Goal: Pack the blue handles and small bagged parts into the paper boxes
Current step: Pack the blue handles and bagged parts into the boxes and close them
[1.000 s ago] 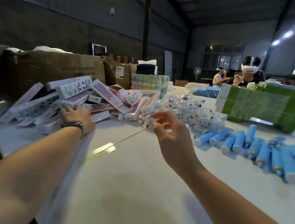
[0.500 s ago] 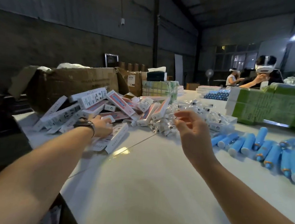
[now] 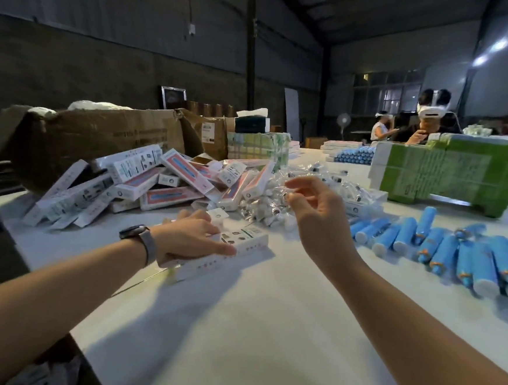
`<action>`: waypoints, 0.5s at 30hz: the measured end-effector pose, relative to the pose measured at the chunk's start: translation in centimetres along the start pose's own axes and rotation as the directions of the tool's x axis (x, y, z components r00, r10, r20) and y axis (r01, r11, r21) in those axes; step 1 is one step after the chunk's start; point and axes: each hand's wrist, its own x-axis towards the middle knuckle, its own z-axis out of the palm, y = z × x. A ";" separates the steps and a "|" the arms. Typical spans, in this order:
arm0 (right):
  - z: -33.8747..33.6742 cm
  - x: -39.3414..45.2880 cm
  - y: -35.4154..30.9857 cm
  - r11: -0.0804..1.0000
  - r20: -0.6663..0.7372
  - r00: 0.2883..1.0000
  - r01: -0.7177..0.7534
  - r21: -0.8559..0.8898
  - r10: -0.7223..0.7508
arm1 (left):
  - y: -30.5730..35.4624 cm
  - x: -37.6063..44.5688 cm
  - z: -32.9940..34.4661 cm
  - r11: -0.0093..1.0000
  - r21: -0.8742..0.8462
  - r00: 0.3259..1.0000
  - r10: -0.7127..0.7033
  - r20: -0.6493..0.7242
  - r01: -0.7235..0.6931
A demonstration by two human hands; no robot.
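Head view, step: we judge we are fetching one paper box (image 3: 236, 242) toward us while reaching for a bagged part.
Left hand (image 3: 188, 238): its grip rests with fingers curled over the box on the counter (image 3: 266, 330).
Right hand (image 3: 315, 209): raised at the bagged parts (image 3: 276, 203), fingertips seemingly pinching clear film (too blurred, so we cannot tell).
Advice: we should slide the box clear of the pile, open end toward the blue handles (image 3: 442, 252).
Counts: roughly fifteen boxes in the box pile (image 3: 144, 183); about fifteen handles at right; bags too many to count.
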 end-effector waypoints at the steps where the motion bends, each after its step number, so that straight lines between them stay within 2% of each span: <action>1: 0.0 0.0 0.0 1.000 -0.003 1.000 0.002 -0.007 -0.002 | 0.8 -0.2 0.0 0.999 -0.028 0.999 0.022 -0.028 -0.023; 5: -0.7 0.3 -0.5 1.000 -0.045 0.999 -0.010 0.020 0.011 | 5.7 -1.2 -1.2 0.941 -0.307 0.971 0.071 -0.227 -0.141; 7: -1.4 0.7 -0.8 1.000 -0.086 0.996 -0.016 0.004 0.016 | 9.0 -1.9 -2.4 0.802 -0.561 0.944 0.009 -0.331 -0.205; 8: -2.0 0.9 -0.9 1.000 -0.095 0.995 -0.013 -0.027 0.011 | 10.8 -2.5 -3.0 0.661 -0.709 0.935 -0.034 -0.354 -0.244; 10: -3.3 1.0 -1.2 0.996 -0.043 0.999 0.008 -0.086 -0.011 | 14.3 -3.9 -4.4 0.300 -0.918 0.953 -0.076 -0.293 -0.259; 12: -5.3 0.6 -1.4 0.993 0.089 0.995 0.054 -0.105 -0.045 | 17.0 -5.4 -5.2 -0.027 -0.978 0.978 -0.047 -0.204 -0.205; 14: -7.6 0.0 -1.2 0.963 0.213 0.974 0.128 -0.239 -0.076 | 18.8 -6.6 -5.5 -0.210 -0.971 0.993 -0.007 -0.116 -0.115; 15: -8.7 -0.3 -1.0 0.910 0.275 0.957 0.197 -0.365 -0.097 | 19.6 -7.1 -5.5 -0.278 -0.960 0.996 0.071 -0.061 -0.039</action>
